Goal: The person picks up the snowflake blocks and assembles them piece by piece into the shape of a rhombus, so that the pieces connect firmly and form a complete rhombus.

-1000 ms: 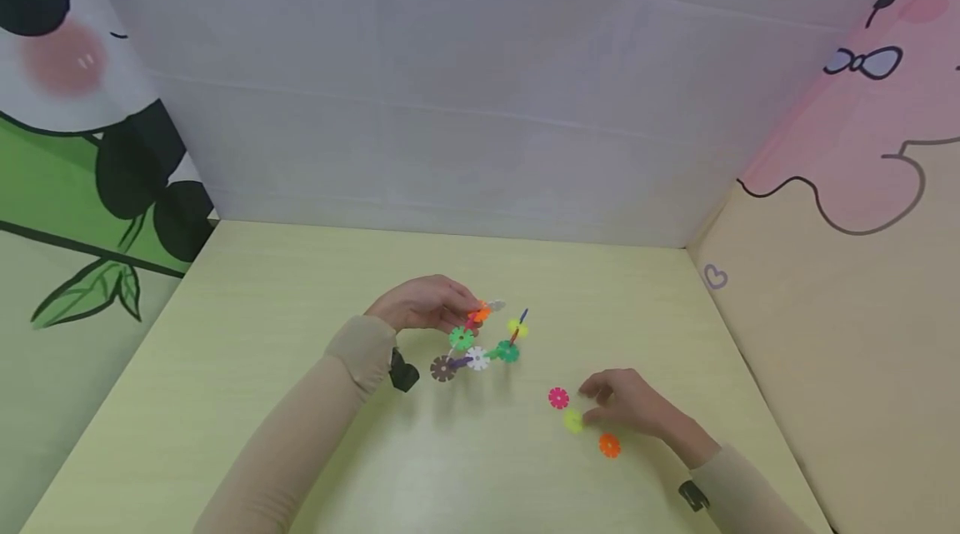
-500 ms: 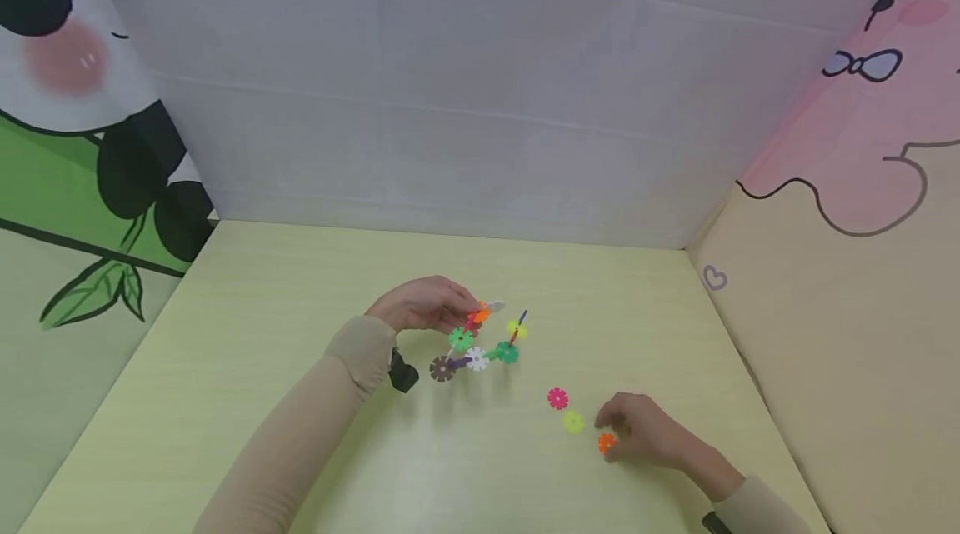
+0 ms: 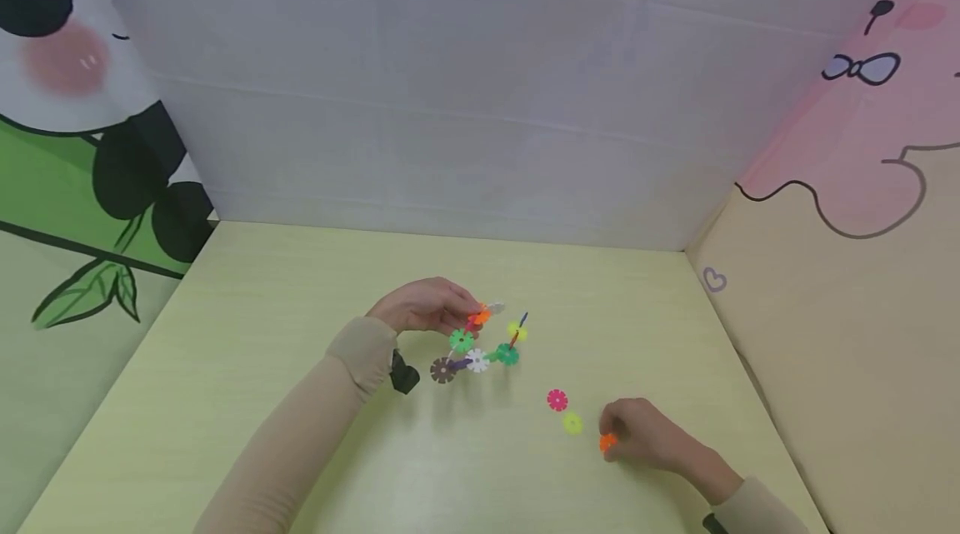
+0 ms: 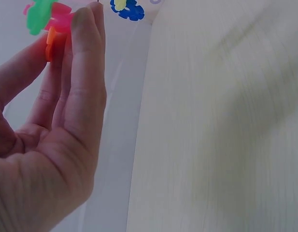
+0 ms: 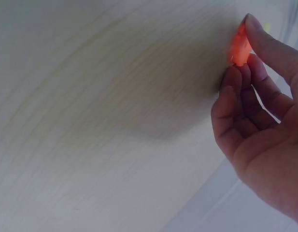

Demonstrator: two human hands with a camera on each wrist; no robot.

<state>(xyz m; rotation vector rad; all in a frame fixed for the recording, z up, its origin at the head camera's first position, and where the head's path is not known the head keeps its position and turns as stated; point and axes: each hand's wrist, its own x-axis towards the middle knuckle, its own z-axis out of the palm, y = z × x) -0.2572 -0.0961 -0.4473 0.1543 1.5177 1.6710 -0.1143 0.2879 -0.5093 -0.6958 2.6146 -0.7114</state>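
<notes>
Orange disc (image 3: 607, 441), now pinched in right hand (image 3: 642, 434), untouched earlier, lift unclear

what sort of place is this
Perhaps a children's play corner, or a small booth dressed up like one: a pale tabletop enclosed by a plain backdrop, a panda-like cartoon wall and a pink cartoon wall, with colourful slotted discs being handled.

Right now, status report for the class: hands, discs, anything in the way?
Left hand holding disc chain. Right hand pinching single orange disc. Pink disc, yellow disc lying between. Nothing visibly blocking.
</notes>
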